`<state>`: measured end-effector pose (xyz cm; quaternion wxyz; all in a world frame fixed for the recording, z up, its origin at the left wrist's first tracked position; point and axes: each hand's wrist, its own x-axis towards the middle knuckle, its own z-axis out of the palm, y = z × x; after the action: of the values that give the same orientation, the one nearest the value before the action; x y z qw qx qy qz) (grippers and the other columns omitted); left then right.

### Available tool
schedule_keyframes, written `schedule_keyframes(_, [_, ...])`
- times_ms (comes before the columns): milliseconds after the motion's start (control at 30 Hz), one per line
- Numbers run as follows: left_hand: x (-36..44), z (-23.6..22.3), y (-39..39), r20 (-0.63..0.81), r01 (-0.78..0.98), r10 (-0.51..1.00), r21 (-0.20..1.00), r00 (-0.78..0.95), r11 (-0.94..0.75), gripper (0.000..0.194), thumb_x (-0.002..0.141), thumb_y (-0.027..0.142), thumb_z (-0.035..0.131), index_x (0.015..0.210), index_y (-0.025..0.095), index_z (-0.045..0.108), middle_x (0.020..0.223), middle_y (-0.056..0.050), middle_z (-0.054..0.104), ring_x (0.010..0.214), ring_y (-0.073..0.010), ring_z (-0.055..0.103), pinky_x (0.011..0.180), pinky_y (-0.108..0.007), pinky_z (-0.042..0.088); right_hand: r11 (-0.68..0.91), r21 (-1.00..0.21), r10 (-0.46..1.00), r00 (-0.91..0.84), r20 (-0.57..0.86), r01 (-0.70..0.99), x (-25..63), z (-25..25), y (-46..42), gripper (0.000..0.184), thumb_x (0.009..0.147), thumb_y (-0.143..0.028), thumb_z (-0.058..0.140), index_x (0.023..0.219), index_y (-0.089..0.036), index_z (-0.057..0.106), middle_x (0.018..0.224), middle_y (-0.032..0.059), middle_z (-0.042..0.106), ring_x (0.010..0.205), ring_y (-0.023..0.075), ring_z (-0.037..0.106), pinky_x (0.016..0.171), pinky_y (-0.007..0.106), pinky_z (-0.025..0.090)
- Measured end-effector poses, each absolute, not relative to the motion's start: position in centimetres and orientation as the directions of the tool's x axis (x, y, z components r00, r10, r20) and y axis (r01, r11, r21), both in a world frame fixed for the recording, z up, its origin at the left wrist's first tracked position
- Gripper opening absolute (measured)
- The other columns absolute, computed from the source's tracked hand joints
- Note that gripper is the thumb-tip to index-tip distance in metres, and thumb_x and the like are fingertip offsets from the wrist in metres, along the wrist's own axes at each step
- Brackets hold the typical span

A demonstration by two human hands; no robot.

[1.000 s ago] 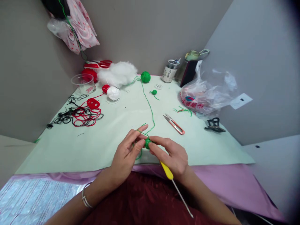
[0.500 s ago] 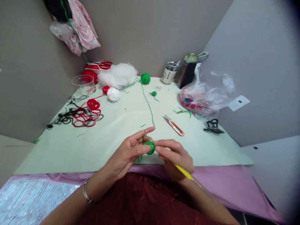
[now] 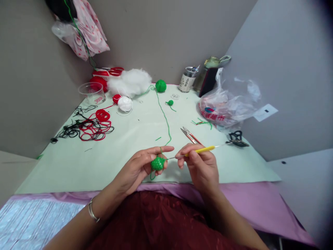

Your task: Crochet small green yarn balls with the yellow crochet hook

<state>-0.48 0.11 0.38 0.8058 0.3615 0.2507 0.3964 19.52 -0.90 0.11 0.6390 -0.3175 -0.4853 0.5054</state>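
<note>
Near the front edge of the table, my left hand (image 3: 142, 164) pinches a small green crochet piece (image 3: 157, 163), with its index finger stretched out to the right. A strand of green yarn (image 3: 163, 116) passes over that finger and runs back to a green yarn ball (image 3: 160, 85). My right hand (image 3: 202, 166) is closed around the yellow grip of a crochet hook (image 3: 204, 150). The hook's metal tip reaches left to the edge of the green piece, where a loop seems drawn out. Thread snips (image 3: 191, 135) lie just behind my right hand, partly covered by it.
Tangled black and red yarn (image 3: 95, 128) lies at left, near a clear plastic cup (image 3: 91, 93). White stuffing (image 3: 131, 82) and a white yarn ball (image 3: 125, 103) sit behind. At right are a plastic bag (image 3: 226, 107), a black hair clip (image 3: 236, 139) and a pen holder (image 3: 187, 80).
My right hand has turned and lifted, so the hook now lies nearly level and points left. The green piece in my left hand has shifted slightly left and rotated.
</note>
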Motion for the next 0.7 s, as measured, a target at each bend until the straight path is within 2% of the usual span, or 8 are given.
schedule_keyframes(67, [-0.4, 0.3, 0.1, -0.113, -0.466, 0.818, 0.774, 0.565, 0.429, 0.040, 0.094, 0.038, 0.069, 0.124, 0.016, 0.083, 0.083, -0.007, 0.068, 0.076, -0.0148, 0.055, 0.065, -0.025, 0.042, 0.224, -0.900, 0.970, -0.006, 0.244, -0.374, 19.6, 0.3, -0.8, 0.020, 0.092, -0.041, 0.080, 0.084, -0.021, 0.082, 0.074, 0.0033, 0.077, 0.054, 0.0128, 0.067, 0.051, 0.025, 0.056])
schedule_keyframes(200, [-0.4, 0.2, 0.1, -0.096, -0.431, 0.838, 0.823, 0.537, 0.371, 0.040, 0.090, 0.036, 0.081, 0.129, 0.027, 0.081, 0.103, -0.005, 0.071, 0.091, -0.0143, 0.061, 0.080, -0.024, 0.046, 0.176, -0.889, 0.968, -0.089, 0.234, -0.423, 19.5, 0.3, -1.1, 0.017, 0.093, -0.041, 0.079, 0.092, -0.025, 0.083, 0.076, 0.0019, 0.076, 0.057, 0.0125, 0.066, 0.054, 0.024, 0.056])
schedule_keyframes(267, [-0.3, 0.1, -0.1, -0.074, -0.395, 0.857, 0.865, 0.510, 0.310, 0.047, 0.085, 0.032, 0.088, 0.130, 0.033, 0.079, 0.107, -0.002, 0.071, 0.098, -0.0147, 0.063, 0.088, -0.025, 0.046, 0.247, -0.907, 0.948, -0.107, 0.299, -0.341, 19.4, 0.2, -1.4, 0.016, 0.097, -0.039, 0.074, 0.099, -0.026, 0.084, 0.083, 0.0031, 0.076, 0.064, 0.0140, 0.068, 0.059, 0.027, 0.057])
schedule_keyframes(333, [-0.2, 0.0, -0.2, -0.050, -0.368, 0.871, 0.893, 0.489, 0.258, 0.051, 0.080, 0.028, 0.092, 0.129, 0.037, 0.079, 0.107, 0.000, 0.073, 0.101, -0.0158, 0.064, 0.093, -0.028, 0.047, 0.380, -0.908, 0.911, -0.099, 0.401, -0.177, 19.3, 0.1, -1.8, 0.016, 0.101, -0.033, 0.070, 0.105, -0.028, 0.084, 0.094, 0.0050, 0.078, 0.077, 0.0161, 0.071, 0.068, 0.030, 0.059])
schedule_keyframes(400, [-0.1, 0.0, -0.4, -0.034, -0.324, 0.887, 0.924, 0.460, 0.204, 0.053, 0.077, 0.026, 0.094, 0.128, 0.036, 0.080, 0.112, -0.001, 0.074, 0.106, -0.0181, 0.065, 0.098, -0.031, 0.047, 0.499, -0.866, 0.860, -0.105, 0.499, -0.031, 19.1, 0.1, -2.0, 0.019, 0.102, -0.025, 0.068, 0.109, -0.031, 0.084, 0.104, 0.0060, 0.079, 0.093, 0.0186, 0.073, 0.081, 0.033, 0.060])
schedule_keyframes(467, [-0.1, 0.0, -0.4, -0.003, -0.242, 0.914, 0.964, 0.406, 0.111, 0.053, 0.076, 0.024, 0.094, 0.127, 0.034, 0.080, 0.113, -0.002, 0.073, 0.108, -0.0196, 0.064, 0.101, -0.034, 0.046, 0.545, -0.838, 0.833, -0.122, 0.540, 0.008, 19.0, 0.0, -2.1, 0.021, 0.102, -0.021, 0.068, 0.111, -0.032, 0.084, 0.106, 0.0057, 0.081, 0.103, 0.0200, 0.073, 0.090, 0.036, 0.059])
schedule_keyframes(567, [-0.2, 0.2, -0.3, 0.080, -0.115, 0.941, 0.992, 0.329, -0.043, 0.050, 0.078, 0.021, 0.091, 0.126, 0.031, 0.080, 0.101, 0.000, 0.069, 0.100, -0.0188, 0.063, 0.101, -0.036, 0.046, 0.483, -0.870, 0.865, -0.096, 0.492, -0.102, 18.8, -0.4, -1.8, 0.019, 0.102, -0.024, 0.067, 0.108, -0.032, 0.084, 0.102, 0.0037, 0.082, 0.091, 0.0170, 0.072, 0.079, 0.031, 0.058])
schedule_keyframes(700, [-0.3, 0.4, -0.2, 0.081, -0.090, 0.935, 0.995, 0.345, -0.053, 0.048, 0.078, 0.018, 0.088, 0.124, 0.030, 0.080, 0.097, 0.000, 0.065, 0.096, -0.0180, 0.062, 0.096, -0.035, 0.047, 0.328, -0.897, 0.926, -0.087, 0.368, -0.298, 19.0, -1.0, -1.2, 0.016, 0.103, -0.032, 0.067, 0.103, -0.029, 0.082, 0.099, 0.0027, 0.082, 0.074, 0.0132, 0.069, 0.068, 0.027, 0.057])
